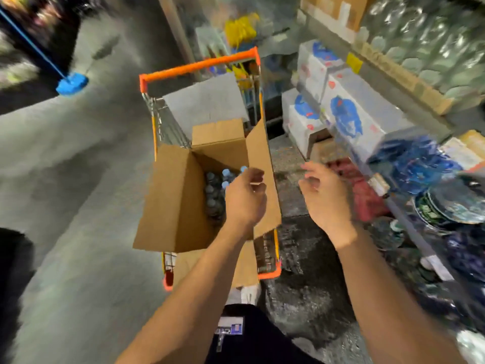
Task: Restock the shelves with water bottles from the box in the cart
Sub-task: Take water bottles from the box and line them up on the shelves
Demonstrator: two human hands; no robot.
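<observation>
Neither grip has anything yet: our left hand [245, 198] hangs over the box [181, 190] with fingers loosely curled round nothing, and our right hand [324, 195] is out over the floor [65, 158] between cart [199, 64] and shelves [378, 67], fingers loose, also holding nothing. Bottles [215, 191] sit upright in the box, blue caps up, packed along the right side under the left hand; box flaps stand open and the box rides in the cart. Shelves are on our right, already crowded with wrapped packs and dishware; heavy blur, so we can't tell which slot takes water. Step in hand looks like the reach-in. We'd drop the left hand straight down between the flaps, take one bottle round the neck just below the cap, lift it vertically clear of its neighbours and the right flap, then swing right. Right hand can grab a second or steady the flap. Watch the flap edge on exit.
</observation>
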